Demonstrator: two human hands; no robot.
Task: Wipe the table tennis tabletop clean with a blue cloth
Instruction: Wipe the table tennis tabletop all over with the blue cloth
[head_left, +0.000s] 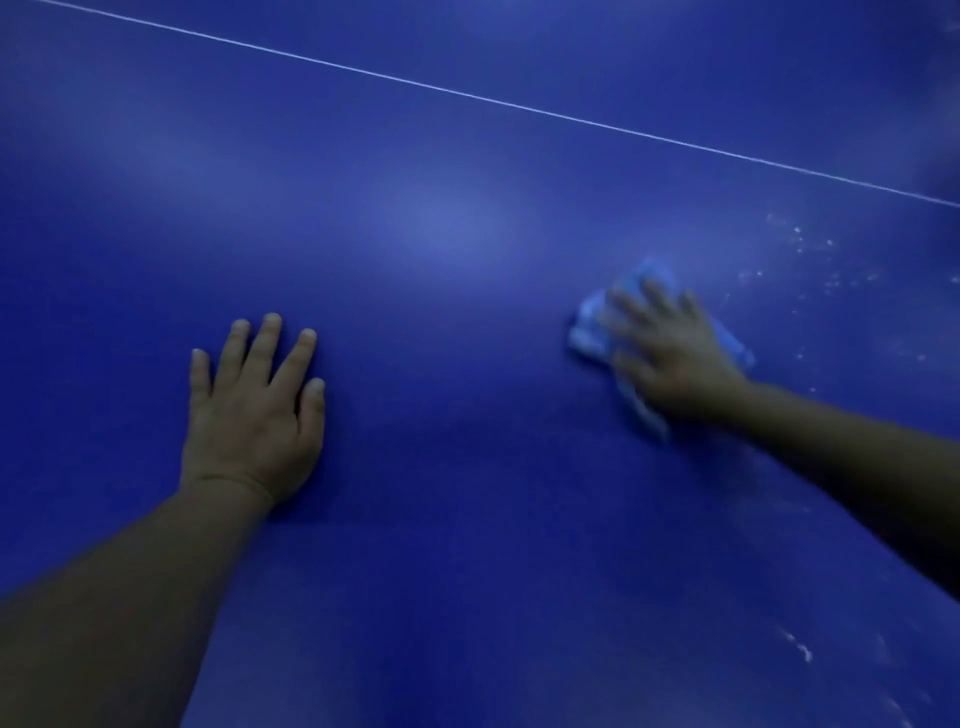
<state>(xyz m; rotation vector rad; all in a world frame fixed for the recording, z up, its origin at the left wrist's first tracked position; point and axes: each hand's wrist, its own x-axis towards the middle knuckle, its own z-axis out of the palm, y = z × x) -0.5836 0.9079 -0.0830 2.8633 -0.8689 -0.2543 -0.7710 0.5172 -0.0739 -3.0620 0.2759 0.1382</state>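
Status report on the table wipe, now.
Left hand flat on the tabletop, holding nothing. Right hand pressing the blue cloth down, fingers spread. White specks beyond the cloth. Nothing in the way.

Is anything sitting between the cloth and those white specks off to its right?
Nothing visible. The blue cloth lies under the right hand, and only bare tabletop separates it from the white specks on its right. The left hand rests flat, far on the other side.
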